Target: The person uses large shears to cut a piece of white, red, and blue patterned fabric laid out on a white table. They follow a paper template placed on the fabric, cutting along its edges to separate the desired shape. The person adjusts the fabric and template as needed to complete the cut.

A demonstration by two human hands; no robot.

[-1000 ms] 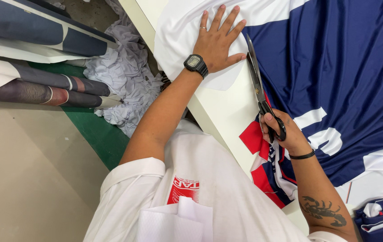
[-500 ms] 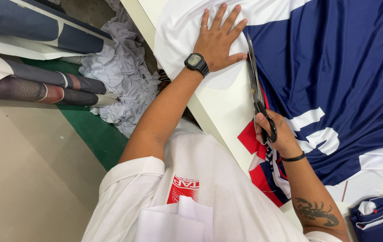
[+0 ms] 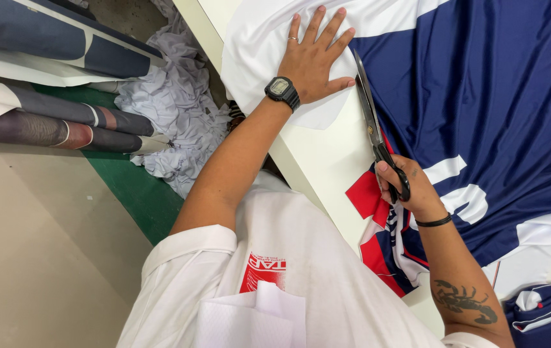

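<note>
My left hand [image 3: 315,57], with a black wristwatch and a ring, lies flat with fingers spread on the white part of a printed fabric [image 3: 256,45] on the table. My right hand [image 3: 407,187] grips the black handles of long scissors [image 3: 369,116]. Their blades point away from me along the border between the white fabric and the navy blue fabric [image 3: 482,96]. The blades look nearly closed. A red, white and navy printed piece [image 3: 378,238] hangs at the table edge under my right wrist.
A cream table edge [image 3: 314,161] runs diagonally. To the left lie crumpled white fabric scraps [image 3: 179,122] on a green floor strip [image 3: 140,193], with rolled printed fabric [image 3: 43,129] beside them. More navy pieces [image 3: 546,316] sit at the bottom right.
The scissors and my right hand have edged forward along the fabric border. My left hand stays pressed on the white fabric.
</note>
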